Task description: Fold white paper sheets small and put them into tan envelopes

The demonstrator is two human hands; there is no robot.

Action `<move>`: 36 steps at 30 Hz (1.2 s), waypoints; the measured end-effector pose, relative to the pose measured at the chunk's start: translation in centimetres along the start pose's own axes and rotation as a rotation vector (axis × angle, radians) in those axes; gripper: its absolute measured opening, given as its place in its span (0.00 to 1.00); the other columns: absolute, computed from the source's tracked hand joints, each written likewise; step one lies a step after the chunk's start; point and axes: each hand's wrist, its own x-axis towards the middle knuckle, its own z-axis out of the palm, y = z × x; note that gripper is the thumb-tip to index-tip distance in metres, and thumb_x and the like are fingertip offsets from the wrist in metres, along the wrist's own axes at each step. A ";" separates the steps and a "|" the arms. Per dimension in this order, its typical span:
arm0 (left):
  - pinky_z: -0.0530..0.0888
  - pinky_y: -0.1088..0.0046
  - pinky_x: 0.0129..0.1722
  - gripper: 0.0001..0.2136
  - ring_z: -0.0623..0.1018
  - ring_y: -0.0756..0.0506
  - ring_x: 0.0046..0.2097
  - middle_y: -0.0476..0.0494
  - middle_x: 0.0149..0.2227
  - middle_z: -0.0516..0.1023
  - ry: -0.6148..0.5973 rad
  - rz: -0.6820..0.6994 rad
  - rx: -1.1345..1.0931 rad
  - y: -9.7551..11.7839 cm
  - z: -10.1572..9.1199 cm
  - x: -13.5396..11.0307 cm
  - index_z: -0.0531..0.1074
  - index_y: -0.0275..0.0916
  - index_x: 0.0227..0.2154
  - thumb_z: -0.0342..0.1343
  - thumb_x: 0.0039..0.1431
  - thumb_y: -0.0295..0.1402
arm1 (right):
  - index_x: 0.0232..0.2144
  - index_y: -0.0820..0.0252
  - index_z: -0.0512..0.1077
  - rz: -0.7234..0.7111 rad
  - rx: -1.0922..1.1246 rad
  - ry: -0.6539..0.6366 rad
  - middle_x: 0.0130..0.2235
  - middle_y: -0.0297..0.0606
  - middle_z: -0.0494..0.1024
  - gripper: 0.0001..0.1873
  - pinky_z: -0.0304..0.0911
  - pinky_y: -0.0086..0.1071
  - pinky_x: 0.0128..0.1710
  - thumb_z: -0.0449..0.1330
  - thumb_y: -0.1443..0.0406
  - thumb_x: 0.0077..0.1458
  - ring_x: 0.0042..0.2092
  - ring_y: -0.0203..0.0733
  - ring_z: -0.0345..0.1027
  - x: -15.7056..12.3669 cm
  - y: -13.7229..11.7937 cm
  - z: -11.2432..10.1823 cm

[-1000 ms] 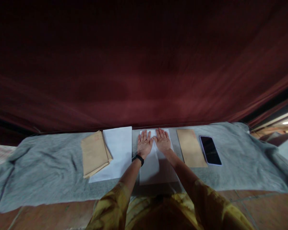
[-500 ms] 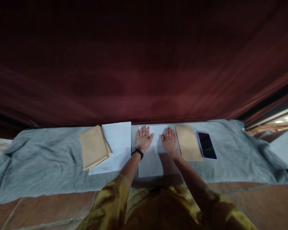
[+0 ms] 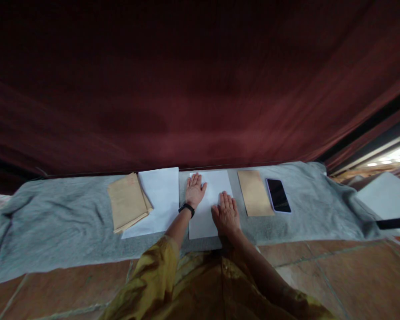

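A white sheet of paper (image 3: 203, 224) lies on the grey cloth in front of me. My left hand (image 3: 195, 193) rests flat across its upper left part, fingers stretched out, a black band on the wrist. Lower on the right side of the sheet, my right hand (image 3: 227, 215) lies flat with its fingers extended and close together. Neither hand grasps anything. To the right of the sheet is a single brown envelope (image 3: 255, 194).
More white paper (image 3: 162, 195) lies to the left, partly under a stack of brown envelopes (image 3: 126, 200). A phone (image 3: 279, 195) in a pale purple case lies at right. The grey cloth (image 3: 63, 218) ends at a dark red upright surface (image 3: 200, 146); tiled floor (image 3: 66, 284) is nearer me.
My right hand has slid down the sheet toward me, along its right side. The left hand stays near the top of the sheet. The whole view has shifted slightly.
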 end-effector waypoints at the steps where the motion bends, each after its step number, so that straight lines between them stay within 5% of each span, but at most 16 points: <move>1: 0.50 0.57 0.74 0.27 0.57 0.40 0.73 0.33 0.70 0.62 0.018 0.003 -0.003 0.2 -0.2 -0.3 0.61 0.29 0.67 0.40 0.73 0.41 | 0.70 0.74 0.55 -0.001 -0.002 0.004 0.70 0.59 0.61 0.34 0.46 0.51 0.70 0.49 0.57 0.71 0.71 0.56 0.53 0.0 0.0 0.1; 4: 0.53 0.57 0.73 0.25 0.60 0.41 0.72 0.33 0.70 0.63 0.062 0.032 -0.014 1.4 -0.5 -2.5 0.62 0.31 0.67 0.39 0.74 0.36 | 0.70 0.74 0.55 -0.001 -0.006 0.002 0.70 0.59 0.60 0.33 0.46 0.51 0.70 0.48 0.57 0.71 0.71 0.56 0.52 -0.1 0.1 0.2; 9: 0.58 0.54 0.71 0.27 0.57 0.41 0.73 0.34 0.72 0.59 -0.001 0.202 -0.011 4.4 -0.1 -10.6 0.56 0.32 0.70 0.40 0.74 0.41 | 0.71 0.73 0.53 -0.028 -0.019 -0.069 0.72 0.56 0.54 0.33 0.45 0.51 0.71 0.46 0.59 0.71 0.73 0.55 0.48 -0.1 0.3 -0.2; 13: 0.57 0.51 0.71 0.29 0.56 0.39 0.73 0.32 0.72 0.58 -0.038 0.187 0.050 4.6 -0.8 -15.2 0.55 0.31 0.70 0.42 0.73 0.44 | 0.71 0.74 0.52 -0.030 -0.021 -0.094 0.72 0.57 0.55 0.34 0.46 0.51 0.71 0.45 0.57 0.72 0.73 0.56 0.48 0.0 0.5 -0.3; 26: 0.58 0.54 0.71 0.32 0.55 0.37 0.74 0.30 0.72 0.56 -0.046 0.037 0.111 2.6 -3.2 -18.7 0.56 0.27 0.70 0.43 0.72 0.47 | 0.70 0.73 0.55 -0.051 -0.013 -0.012 0.70 0.56 0.60 0.34 0.51 0.51 0.69 0.44 0.55 0.72 0.71 0.55 0.54 -3.4 3.9 -1.0; 36: 0.60 0.51 0.70 0.26 0.60 0.37 0.72 0.32 0.70 0.62 -0.091 0.243 0.111 0.1 -4.0 -20.8 0.62 0.35 0.67 0.48 0.72 0.40 | 0.71 0.68 0.54 -0.164 0.054 -0.078 0.72 0.53 0.58 0.31 0.51 0.52 0.70 0.46 0.60 0.71 0.72 0.54 0.52 -7.6 5.5 -4.7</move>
